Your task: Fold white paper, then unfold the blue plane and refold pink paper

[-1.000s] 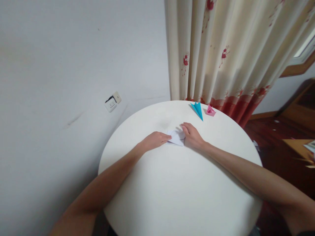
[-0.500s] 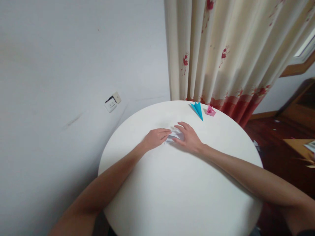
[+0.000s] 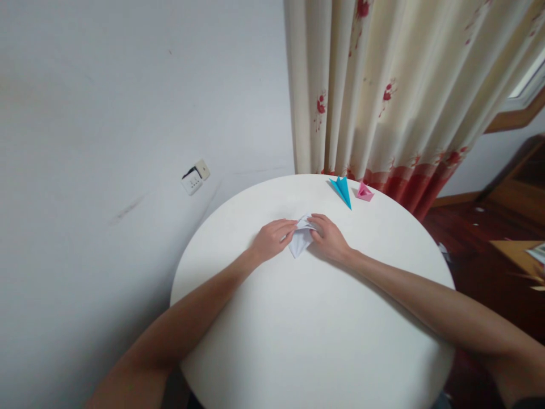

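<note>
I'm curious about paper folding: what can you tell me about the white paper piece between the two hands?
The folded white paper is a small, creased piece of thin plain sheet, tapering to a point that aims toward the person. Its upper end is pinched between the left hand and the right hand, one on each side. It sits near the middle of the round white table; whether its tip rests on the tabletop or is lifted off cannot be told. The folds inside are too small to make out.

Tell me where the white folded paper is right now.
In the head view, the white folded paper sits mid-table, pinched between the left hand and right hand, nearer than the blue paper plane.
</note>
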The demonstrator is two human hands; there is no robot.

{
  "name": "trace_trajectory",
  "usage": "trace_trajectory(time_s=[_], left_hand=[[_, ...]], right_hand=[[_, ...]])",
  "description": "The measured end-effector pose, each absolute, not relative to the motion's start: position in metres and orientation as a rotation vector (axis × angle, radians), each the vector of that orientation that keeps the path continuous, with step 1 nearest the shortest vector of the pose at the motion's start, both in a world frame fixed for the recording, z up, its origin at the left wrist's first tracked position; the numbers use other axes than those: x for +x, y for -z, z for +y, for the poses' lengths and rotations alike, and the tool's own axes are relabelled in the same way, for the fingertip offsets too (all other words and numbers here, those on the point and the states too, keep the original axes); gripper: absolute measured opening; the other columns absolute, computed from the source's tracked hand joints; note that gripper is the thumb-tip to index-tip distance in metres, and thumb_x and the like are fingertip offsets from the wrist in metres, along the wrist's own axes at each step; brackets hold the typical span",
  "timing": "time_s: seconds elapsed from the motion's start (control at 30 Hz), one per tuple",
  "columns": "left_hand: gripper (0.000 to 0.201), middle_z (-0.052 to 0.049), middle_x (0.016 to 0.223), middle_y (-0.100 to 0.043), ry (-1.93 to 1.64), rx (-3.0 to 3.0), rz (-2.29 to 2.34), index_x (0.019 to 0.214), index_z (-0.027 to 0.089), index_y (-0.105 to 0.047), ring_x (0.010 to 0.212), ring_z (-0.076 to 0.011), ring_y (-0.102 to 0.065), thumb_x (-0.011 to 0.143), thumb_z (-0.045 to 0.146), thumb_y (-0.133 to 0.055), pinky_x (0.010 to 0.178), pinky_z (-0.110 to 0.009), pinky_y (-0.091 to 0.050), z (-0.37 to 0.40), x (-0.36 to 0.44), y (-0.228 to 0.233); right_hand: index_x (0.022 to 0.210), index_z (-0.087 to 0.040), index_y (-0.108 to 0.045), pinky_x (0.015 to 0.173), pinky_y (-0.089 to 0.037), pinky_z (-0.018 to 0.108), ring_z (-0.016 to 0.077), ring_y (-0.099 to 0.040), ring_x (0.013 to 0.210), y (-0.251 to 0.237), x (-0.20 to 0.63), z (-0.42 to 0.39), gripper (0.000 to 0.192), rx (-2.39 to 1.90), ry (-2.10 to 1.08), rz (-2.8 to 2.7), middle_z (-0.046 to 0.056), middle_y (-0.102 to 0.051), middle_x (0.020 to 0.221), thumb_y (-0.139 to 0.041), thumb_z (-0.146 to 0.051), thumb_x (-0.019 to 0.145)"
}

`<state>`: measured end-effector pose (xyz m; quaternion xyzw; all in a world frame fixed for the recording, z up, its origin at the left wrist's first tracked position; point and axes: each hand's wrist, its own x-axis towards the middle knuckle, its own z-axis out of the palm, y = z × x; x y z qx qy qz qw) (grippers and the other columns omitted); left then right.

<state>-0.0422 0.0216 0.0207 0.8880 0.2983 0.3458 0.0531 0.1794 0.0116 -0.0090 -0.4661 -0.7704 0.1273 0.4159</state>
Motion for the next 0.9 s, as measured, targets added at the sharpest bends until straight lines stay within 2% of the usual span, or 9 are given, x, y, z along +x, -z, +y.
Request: trace_trajectory(time_s=[0.17,0.43,0.53,0.63,0.73,0.83,0.9], left_hand=[[0.028,-0.006,0.117,-0.071,-0.991,2.683,0.925,0.115,0.023,-0.069,0.111,-0.0209,-0.065,0.094,0.027,-0.050,0.101,-0.037,-0.048,0.021,-0.042,-0.021],[0.029,-0.005,0.117,-0.071,-0.850,2.832,0.858,0.118,0.023,-0.067,0.108,-0.0206,-0.067,0.096,0.026,-0.049,0.098,-0.035,-0.051,0.028,-0.048,-0.012],[0.030,-0.005,0.118,-0.070,-0.845,2.924,0.794,0.119,0.023,-0.066,0.107,-0.0194,-0.067,0.097,0.023,-0.047,0.097,-0.034,-0.052,0.031,-0.051,-0.007],[0.028,-0.006,0.113,-0.072,-0.992,2.953,0.824,0.117,0.021,-0.067,0.103,-0.0182,-0.069,0.097,0.023,-0.047,0.094,-0.032,-0.054,0.034,-0.054,-0.008],[0.025,-0.005,0.107,-0.074,-1.100,2.909,0.869,0.112,0.019,-0.069,0.098,-0.0173,-0.071,0.097,0.024,-0.049,0.090,-0.030,-0.055,0.033,-0.055,-0.015],[0.024,-0.005,0.103,-0.075,-1.131,2.758,0.905,0.105,0.020,-0.072,0.095,-0.0176,-0.071,0.095,0.025,-0.051,0.089,-0.030,-0.054,0.028,-0.053,-0.025],[0.023,-0.005,0.100,-0.076,-1.128,2.582,0.944,0.102,0.021,-0.073,0.091,-0.0183,-0.071,0.094,0.028,-0.053,0.085,-0.029,-0.054,0.023,-0.050,-0.031]], right_hand=[[0.120,-0.015,-0.063,0.109,-0.039,0.040,0.0231,-0.053,0.122,0.009,0.178,0.013,0.040,-1.120,-0.366,-1.910,0.012,-0.058,0.130,-0.049,-0.016,0.084],[0.130,-0.014,-0.058,0.110,-0.037,0.044,0.0265,-0.049,0.127,0.015,0.180,0.012,0.047,-1.092,-0.335,-2.130,0.015,-0.052,0.138,-0.055,-0.019,0.083],[0.134,-0.015,-0.055,0.110,-0.036,0.046,0.0291,-0.046,0.130,0.011,0.182,0.010,0.050,-1.068,-0.286,-2.180,0.017,-0.049,0.142,-0.058,-0.030,0.086],[0.139,-0.017,-0.050,0.109,-0.035,0.050,0.0315,-0.040,0.133,0.003,0.186,0.009,0.063,-1.030,-0.255,-2.212,0.018,-0.044,0.145,-0.060,-0.050,0.087],[0.143,-0.019,-0.044,0.109,-0.032,0.053,0.0344,-0.034,0.137,-0.002,0.191,0.010,0.083,-0.984,-0.226,-2.272,0.019,-0.040,0.148,-0.065,-0.063,0.077],[0.146,-0.022,-0.041,0.110,-0.026,0.057,0.0376,-0.026,0.140,-0.005,0.194,0.012,0.098,-0.921,-0.194,-2.360,0.018,-0.035,0.152,-0.073,-0.068,0.065],[0.144,-0.023,-0.043,0.111,-0.023,0.057,0.0378,-0.025,0.141,-0.007,0.195,0.013,0.097,-0.871,-0.193,-2.362,0.016,-0.038,0.151,-0.075,-0.066,0.064]])
